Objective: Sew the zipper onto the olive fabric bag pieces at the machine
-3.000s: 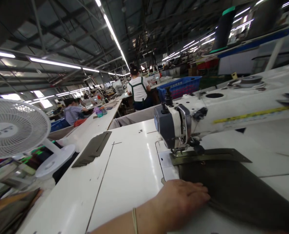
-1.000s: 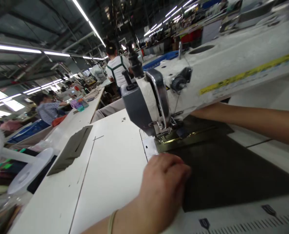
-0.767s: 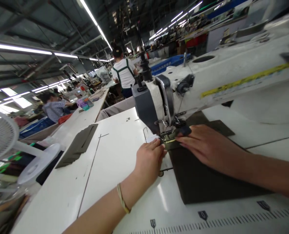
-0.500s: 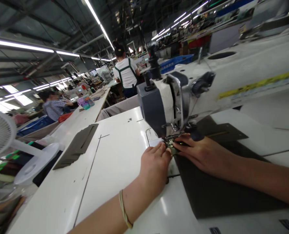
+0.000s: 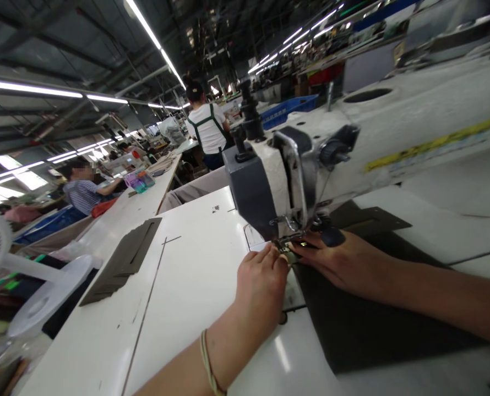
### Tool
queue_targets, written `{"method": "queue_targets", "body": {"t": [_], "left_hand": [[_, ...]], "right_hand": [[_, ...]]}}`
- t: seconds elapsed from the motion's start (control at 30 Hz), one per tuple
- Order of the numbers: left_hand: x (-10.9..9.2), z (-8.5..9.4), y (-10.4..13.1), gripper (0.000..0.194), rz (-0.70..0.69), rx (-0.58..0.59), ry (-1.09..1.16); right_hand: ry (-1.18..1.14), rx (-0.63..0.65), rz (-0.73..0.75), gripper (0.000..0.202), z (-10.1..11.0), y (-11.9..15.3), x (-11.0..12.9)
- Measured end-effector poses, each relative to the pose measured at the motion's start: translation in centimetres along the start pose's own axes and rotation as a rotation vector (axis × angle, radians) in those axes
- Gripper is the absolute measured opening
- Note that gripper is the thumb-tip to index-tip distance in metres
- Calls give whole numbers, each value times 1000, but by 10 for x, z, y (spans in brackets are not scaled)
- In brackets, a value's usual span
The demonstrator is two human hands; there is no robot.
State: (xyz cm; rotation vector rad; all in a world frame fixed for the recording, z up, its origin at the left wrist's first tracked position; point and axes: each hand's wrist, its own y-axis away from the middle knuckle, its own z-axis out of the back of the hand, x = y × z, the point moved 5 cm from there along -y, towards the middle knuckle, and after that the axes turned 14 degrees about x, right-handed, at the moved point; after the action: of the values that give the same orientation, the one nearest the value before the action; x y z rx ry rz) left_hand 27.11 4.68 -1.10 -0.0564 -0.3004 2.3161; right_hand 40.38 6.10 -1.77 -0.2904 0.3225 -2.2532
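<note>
A sewing machine [image 5: 253, 187] stands over the white table, its needle area low at the centre. Dark grey-green fabric [image 5: 360, 324] lies under its head and spreads to the right. Just left of the presser foot, my left hand [image 5: 263, 280] is closed, fingertips pinched at the fabric's edge; a band circles that wrist. My right hand [image 5: 344, 261] rests on the fabric right of the foot, fingers together and pressing it down. Fingertips of both hands are partly hidden by the machine head. A smaller flat fabric piece [image 5: 379, 219] shows behind my right hand.
A stack of dark cut pieces [image 5: 125, 258] lies on the table's left part. A white fan [image 5: 42, 297] stands beyond the left edge. Two people [image 5: 210, 129] work farther back, near blue crates [image 5: 288, 109]. Bottles [image 5: 140, 180] stand on a far table.
The view has shifted slightly, so the machine and stack appear a little farther left. Both hands remain by the presser foot in nearly the same pose.
</note>
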Motion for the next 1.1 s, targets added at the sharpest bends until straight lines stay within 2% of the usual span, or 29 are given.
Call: {"method": "queue_targets", "body": {"t": [0.1, 0.27, 0.57, 0.9, 1.1], "left_hand": [[3, 0, 0, 12, -7, -44, 22], [4, 0, 0, 13, -5, -89, 32], [6, 0, -2, 11, 28, -63, 26], [8, -5, -3, 10, 52, -78, 2], [9, -5, -2, 11, 70, -51, 11]], "right_hand": [[8, 27, -8, 23, 0, -1, -1], [33, -29, 13, 27, 4, -2, 3], [24, -22, 30, 27, 3, -5, 1], [-10, -125, -15, 24, 2, -2, 1], [-8, -163, 26, 25, 3, -2, 1]]}}
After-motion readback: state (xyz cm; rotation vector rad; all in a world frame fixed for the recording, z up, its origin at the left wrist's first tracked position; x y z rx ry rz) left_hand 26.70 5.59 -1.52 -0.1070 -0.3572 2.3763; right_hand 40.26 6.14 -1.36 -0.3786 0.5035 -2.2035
